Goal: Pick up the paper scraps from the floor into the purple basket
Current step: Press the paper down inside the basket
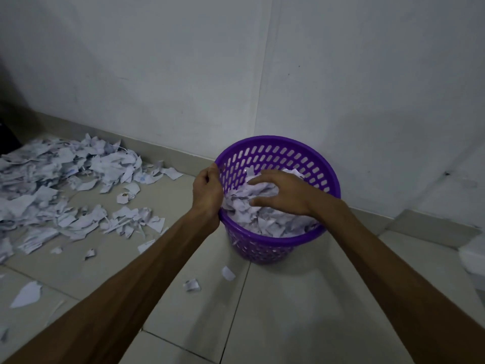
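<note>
The purple basket point(309, 153) stands on the tiled floor in the corner of the room, filled with white paper scraps point(273, 222). My left hand point(207, 190) grips the basket's left rim, fingers curled over the edge. My right hand point(278, 193) lies on top of the scraps inside the basket, fingers spread and pressing down on them. A large heap of torn paper scraps point(52, 179) covers the floor to the left along the wall. A few stray scraps point(193, 285) lie in front of the basket.
White walls meet right behind the basket. A dark object point(8, 135) sits at the far left edge. A white object point(472, 256) shows at the right edge. Light tiles point(288, 311) lie in front of the basket.
</note>
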